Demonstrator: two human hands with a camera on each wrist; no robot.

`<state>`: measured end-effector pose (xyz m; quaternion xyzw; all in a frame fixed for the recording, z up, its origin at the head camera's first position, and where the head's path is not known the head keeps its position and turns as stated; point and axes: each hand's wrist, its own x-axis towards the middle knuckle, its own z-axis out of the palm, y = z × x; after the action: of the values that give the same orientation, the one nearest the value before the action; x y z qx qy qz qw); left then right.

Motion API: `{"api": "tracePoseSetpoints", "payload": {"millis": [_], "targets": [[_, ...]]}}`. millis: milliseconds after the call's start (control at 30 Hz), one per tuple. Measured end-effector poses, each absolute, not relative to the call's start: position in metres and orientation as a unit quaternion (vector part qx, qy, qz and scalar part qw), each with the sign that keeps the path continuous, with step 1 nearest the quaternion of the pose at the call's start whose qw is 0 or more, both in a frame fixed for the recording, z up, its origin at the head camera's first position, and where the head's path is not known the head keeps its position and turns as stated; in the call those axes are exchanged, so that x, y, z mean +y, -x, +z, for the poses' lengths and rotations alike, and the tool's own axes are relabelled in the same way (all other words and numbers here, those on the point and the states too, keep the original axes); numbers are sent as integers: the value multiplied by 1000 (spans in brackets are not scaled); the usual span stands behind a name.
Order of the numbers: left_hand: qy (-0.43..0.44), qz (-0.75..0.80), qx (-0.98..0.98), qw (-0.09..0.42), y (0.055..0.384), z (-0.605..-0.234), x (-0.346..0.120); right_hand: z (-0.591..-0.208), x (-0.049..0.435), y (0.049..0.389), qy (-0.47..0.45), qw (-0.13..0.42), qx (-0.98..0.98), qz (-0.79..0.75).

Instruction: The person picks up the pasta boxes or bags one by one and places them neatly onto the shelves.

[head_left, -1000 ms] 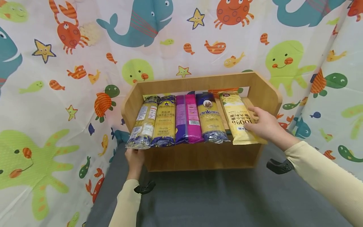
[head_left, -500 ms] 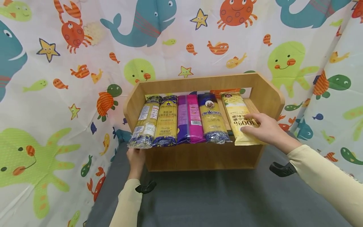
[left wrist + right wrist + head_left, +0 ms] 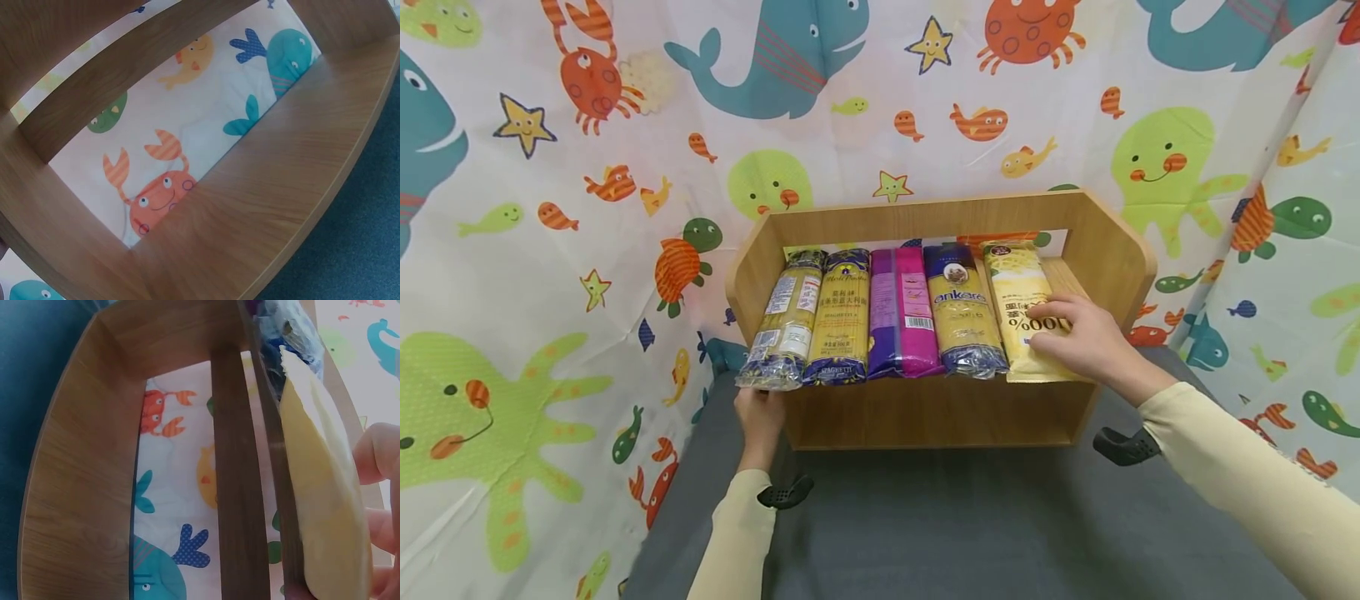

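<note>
My right hand (image 3: 1086, 337) grips the right side of a pale yellow pasta packet (image 3: 1017, 287), its fingers on the printed front. In the right wrist view the same yellow packet (image 3: 325, 487) stands tilted beside the fingers (image 3: 378, 453). To its left lies a blue and yellow "ankara" pasta packet (image 3: 966, 321). Then come a pink and purple packet (image 3: 901, 312), a yellow spaghetti packet (image 3: 838, 321) and a clear-wrapped spaghetti packet (image 3: 788, 312). My left hand (image 3: 760, 421) is at the shelf's left side, under the clear-wrapped packet's end, its fingers hidden.
The packets lie on the upper tier of a wooden shelf (image 3: 925, 218), their lower ends over its front edge. Its lower board (image 3: 281, 169) shows below. A grey surface (image 3: 925, 517) lies in front, and a sea-animal print curtain (image 3: 850, 142) hangs behind and at both sides.
The yellow packet has shifted left, close against the "ankara" packet, with my right hand moving along. My left hand stays in place at the shelf.
</note>
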<state>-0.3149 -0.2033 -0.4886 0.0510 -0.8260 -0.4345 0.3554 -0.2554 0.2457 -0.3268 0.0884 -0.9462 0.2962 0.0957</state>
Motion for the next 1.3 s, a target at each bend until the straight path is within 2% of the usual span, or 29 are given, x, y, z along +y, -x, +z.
{"api": "tracePoseSetpoints", "payload": {"millis": [200, 733, 933, 1100, 1200, 1300], "targets": [[-60, -441, -822, 355, 313, -488, -205, -324, 238, 257, -84, 76, -948, 296], [-58, -433, -824, 361, 314, -492, -208, -333, 235, 261, -129, 101, -941, 296], [-50, -431, -827, 358, 316, -494, -208, -347, 240, 246, -90, 170, -919, 345], [-45, -427, -828, 362, 315, -499, -210, -365, 254, 226, -69, 260, -887, 376], [-48, -446, -831, 328, 304, -507, -216, -383, 266, 213, -65, 301, -872, 380], [-58, -448, -850, 269, 282, -515, -226, -405, 279, 199, -61, 311, -875, 366]]}}
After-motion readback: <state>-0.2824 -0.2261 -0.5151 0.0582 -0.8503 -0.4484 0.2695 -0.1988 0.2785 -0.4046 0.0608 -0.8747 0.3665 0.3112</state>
